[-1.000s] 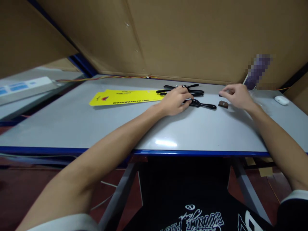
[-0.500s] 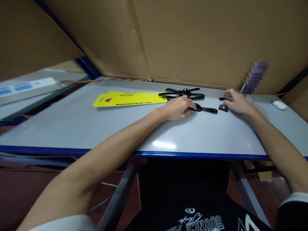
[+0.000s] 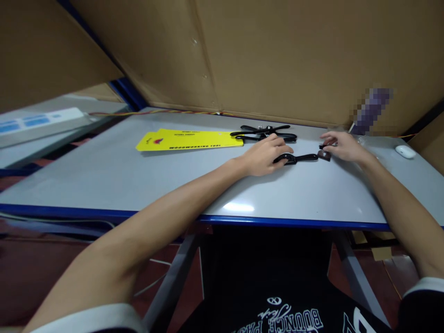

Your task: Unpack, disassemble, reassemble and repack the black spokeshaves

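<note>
My left hand [image 3: 265,155] is closed around one end of a black spokeshave [image 3: 293,159], whose other handle points right along the table. At the right, my right hand [image 3: 343,145] pinches a small black metal piece [image 3: 322,146], partly hidden by the fingers. Just below those fingertips is a dark blade [image 3: 324,156], close to the tip of the spokeshave's handle. Behind my left hand, more black spokeshaves [image 3: 265,133] lie crosswise in a pile.
Yellow cards [image 3: 190,140] printed "WOODWORKING TOOL" lie to the left. Clear plastic wrap lies behind my right wrist, with a white computer mouse [image 3: 405,151] farther right. Brown board walls [image 3: 277,60] close off the back, and a power strip [image 3: 38,119] rests on a neighbouring table.
My left hand has shifted the spokeshave slightly right, bringing its handle close to the blade. My right hand has lowered the small black piece to the blade's edge.
</note>
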Available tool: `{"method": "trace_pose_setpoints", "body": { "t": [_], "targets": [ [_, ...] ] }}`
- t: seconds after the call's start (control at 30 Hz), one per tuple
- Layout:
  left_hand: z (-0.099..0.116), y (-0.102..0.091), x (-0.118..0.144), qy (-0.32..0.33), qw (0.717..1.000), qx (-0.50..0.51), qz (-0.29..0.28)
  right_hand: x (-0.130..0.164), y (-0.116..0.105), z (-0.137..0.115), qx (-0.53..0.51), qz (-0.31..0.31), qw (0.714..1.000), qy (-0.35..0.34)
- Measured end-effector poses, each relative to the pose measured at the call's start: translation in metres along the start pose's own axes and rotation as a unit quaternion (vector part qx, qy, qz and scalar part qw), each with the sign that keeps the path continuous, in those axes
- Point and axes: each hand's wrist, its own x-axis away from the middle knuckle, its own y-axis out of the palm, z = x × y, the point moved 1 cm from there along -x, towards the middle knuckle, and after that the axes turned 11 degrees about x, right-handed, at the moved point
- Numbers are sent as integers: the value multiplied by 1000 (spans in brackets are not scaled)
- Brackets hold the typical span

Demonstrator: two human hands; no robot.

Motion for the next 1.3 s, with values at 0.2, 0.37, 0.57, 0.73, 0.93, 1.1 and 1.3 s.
{"method": "trace_pose_setpoints", "body": {
  "t": [0.2, 0.37, 0.57, 0.73, 0.93, 1.1, 1.3],
  "targets": [
    [-12, 2, 2, -43, 998, -25, -29, -3, 0, 1, -4, -34, 999, 9],
    [-11, 2, 2, -47, 997, -15, -53, 2, -3, -12, 44, 52, 997, -27],
    [-7, -3, 3, -30, 997, -14, -68, 8, -11, -26, 101, -67, 990, -70],
    [-5, -5, 4, -21, 997, 1, -78, 9, -17, -21, 162, -54, 984, -45],
    [0, -5, 5, -18, 997, 6, -81, 9, -19, -16, 162, -7, 985, -62],
    [1, -5, 4, -19, 997, 8, -81, 10, -15, -27, 90, 42, 994, -52],
    [0, -5, 3, -15, 996, 13, -86, 5, -5, -36, -284, 82, 952, 74]
  ]
}}
